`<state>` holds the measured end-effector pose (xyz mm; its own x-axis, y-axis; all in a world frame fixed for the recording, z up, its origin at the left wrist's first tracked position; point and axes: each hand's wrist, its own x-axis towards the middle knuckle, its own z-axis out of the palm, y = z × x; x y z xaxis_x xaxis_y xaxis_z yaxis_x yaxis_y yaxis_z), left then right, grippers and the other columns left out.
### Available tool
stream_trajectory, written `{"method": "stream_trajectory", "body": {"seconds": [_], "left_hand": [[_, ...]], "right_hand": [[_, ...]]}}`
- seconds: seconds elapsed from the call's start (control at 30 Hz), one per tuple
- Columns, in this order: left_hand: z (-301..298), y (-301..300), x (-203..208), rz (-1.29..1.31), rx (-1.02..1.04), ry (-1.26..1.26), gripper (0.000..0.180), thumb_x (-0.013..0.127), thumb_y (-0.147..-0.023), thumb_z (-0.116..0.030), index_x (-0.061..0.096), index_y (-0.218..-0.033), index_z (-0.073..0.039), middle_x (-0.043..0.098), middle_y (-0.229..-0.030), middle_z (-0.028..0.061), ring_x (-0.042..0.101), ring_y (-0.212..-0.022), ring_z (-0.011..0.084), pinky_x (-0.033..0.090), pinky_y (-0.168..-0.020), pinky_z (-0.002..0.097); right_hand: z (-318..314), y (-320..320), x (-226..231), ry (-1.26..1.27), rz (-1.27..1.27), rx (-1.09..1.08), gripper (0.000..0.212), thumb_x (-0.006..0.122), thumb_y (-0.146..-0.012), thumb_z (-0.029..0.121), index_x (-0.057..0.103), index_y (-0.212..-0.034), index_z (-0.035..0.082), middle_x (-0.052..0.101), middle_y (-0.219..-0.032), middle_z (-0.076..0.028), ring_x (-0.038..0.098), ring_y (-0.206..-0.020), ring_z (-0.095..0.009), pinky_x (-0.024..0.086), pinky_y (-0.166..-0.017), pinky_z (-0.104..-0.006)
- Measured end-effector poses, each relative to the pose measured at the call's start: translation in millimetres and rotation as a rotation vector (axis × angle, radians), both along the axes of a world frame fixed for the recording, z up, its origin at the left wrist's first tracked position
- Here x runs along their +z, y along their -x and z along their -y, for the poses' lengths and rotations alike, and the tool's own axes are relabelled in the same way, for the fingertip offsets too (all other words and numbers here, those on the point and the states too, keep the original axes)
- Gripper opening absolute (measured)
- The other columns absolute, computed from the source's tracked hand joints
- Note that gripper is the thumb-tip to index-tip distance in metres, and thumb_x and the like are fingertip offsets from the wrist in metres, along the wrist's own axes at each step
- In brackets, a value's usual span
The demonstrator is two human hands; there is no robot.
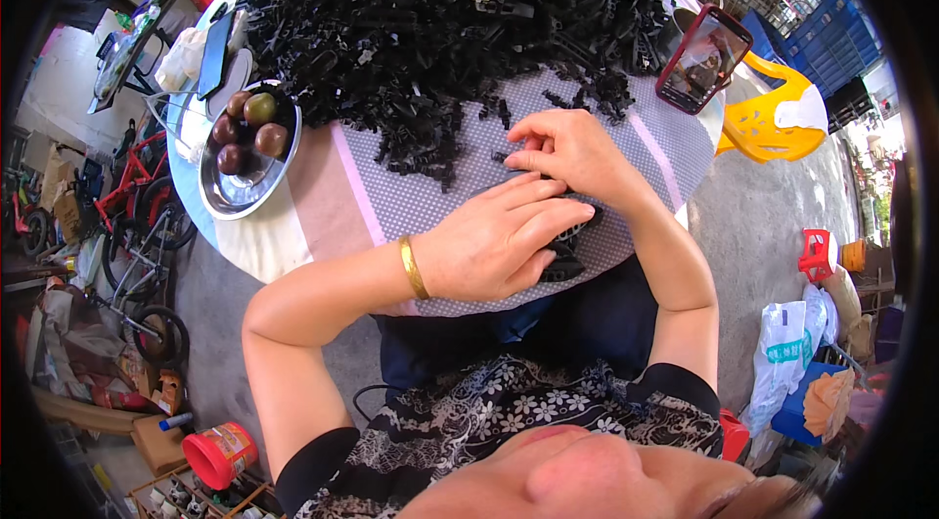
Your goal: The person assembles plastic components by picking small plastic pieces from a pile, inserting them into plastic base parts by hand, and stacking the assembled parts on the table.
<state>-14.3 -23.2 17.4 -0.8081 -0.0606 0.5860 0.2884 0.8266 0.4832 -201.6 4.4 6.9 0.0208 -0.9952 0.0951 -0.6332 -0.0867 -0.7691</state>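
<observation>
My left hand (499, 240), with a gold bracelet at its wrist, reaches across the near part of the table. Its fingers are stretched out over black plastic parts (562, 267) by the table's front edge, which it partly hides. Just beyond it, my right hand (575, 153) is closed, thumb and forefinger pinching a small black plastic piece (501, 157). A large heap of small black plastic parts (440, 20) covers the far half of the table, with loose ones spilling toward my hands.
The round table has a dotted, striped cloth (323, 196). At left stand a metal bowl (240, 201) of round purple-brown fruit and a blue-cased phone (215, 54). At right a red-cased phone (704, 59) stands propped, with a yellow plastic chair (773, 118) behind it.
</observation>
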Motion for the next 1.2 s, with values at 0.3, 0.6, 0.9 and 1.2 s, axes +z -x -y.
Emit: {"method": "stream_trajectory", "body": {"seconds": [0.3, 0.6, 0.9, 1.2], "left_hand": [[81.5, -23.7, 19.1, 0.228, 0.780, 0.328, 0.004, 0.063, -0.075, -0.006, 0.062, -0.078, -0.003, 0.055, -0.079, 0.0118, 0.052, -0.083, 0.0307, 0.045, -0.075, 0.0388], [86.5, -28.9, 15.7, 0.551, 1.091, 0.532, 0.032, 0.075, -0.069, -0.033, 0.063, -0.081, -0.006, 0.056, -0.087, 0.0075, 0.052, -0.091, 0.0266, 0.043, -0.075, 0.0414], [102.4, -33.0, 3.9, 0.504, 0.979, 0.510, 0.020, 0.060, -0.073, -0.009, 0.065, -0.092, -0.010, 0.051, -0.093, 0.0076, 0.049, -0.094, 0.0263, 0.042, -0.076, 0.0395], [110.2, -20.5, -1.4, 0.404, 0.921, 0.471, 0.034, 0.068, -0.070, -0.010, 0.064, -0.104, -0.012, 0.050, -0.093, 0.0070, 0.050, -0.093, 0.0250, 0.043, -0.080, 0.0367]], "right_hand": [[-0.3, -3.5, -3.4, 0.114, -0.206, 0.051, 0.015, 0.068, -0.072, 0.022, 0.069, -0.079, 0.008, 0.065, -0.075, -0.010, 0.063, -0.072, -0.027, 0.049, -0.065, -0.0372], [-10.0, -8.1, 1.8, 0.135, -0.157, 0.011, 0.015, 0.066, -0.075, 0.020, 0.067, -0.076, 0.005, 0.063, -0.079, -0.010, 0.061, -0.072, -0.030, 0.049, -0.066, -0.0386], [-13.4, -7.4, 0.0, 0.204, -0.197, -0.009, 0.013, 0.068, -0.076, 0.015, 0.065, -0.081, 0.003, 0.063, -0.077, -0.010, 0.061, -0.065, -0.023, 0.049, -0.060, -0.0324], [-12.4, -1.5, -0.2, 0.208, -0.167, 0.107, 0.013, 0.067, -0.077, 0.014, 0.064, -0.082, 0.003, 0.063, -0.075, -0.011, 0.062, -0.065, -0.024, 0.049, -0.060, -0.0327]]}}
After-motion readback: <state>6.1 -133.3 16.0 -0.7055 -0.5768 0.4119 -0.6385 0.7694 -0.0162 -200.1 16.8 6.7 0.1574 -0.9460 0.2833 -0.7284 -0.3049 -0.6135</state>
